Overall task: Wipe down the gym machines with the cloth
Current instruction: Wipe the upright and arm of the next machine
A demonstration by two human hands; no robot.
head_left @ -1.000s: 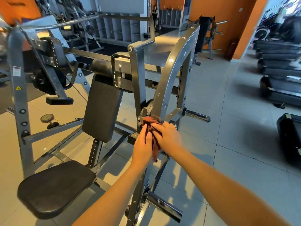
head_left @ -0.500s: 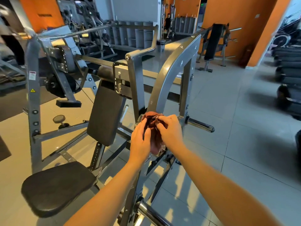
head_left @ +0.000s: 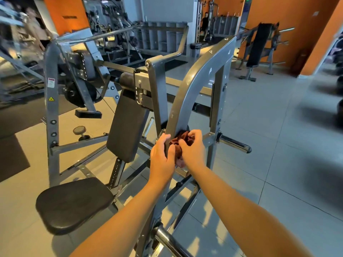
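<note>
A bunched brown cloth [head_left: 182, 140], mostly hidden between two hands, sits against the base of a gym machine's curved grey arm [head_left: 189, 89], centre. Its visible part runs roughly up-down. The right hand [head_left: 193, 151] clutches it; the left hand [head_left: 161, 156] curls round the arm, thumb on the cloth.

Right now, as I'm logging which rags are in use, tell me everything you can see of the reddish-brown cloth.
The reddish-brown cloth looks like soft terry towelling, bunched into a crumpled wad. It is pressed against the foot of the curved grey metal beam. The right hand grips it from the right, fingers curled over its folds; the left hand wraps the beam, thumb against the cloth's left edge. A paler tail hangs below the hands.
</note>
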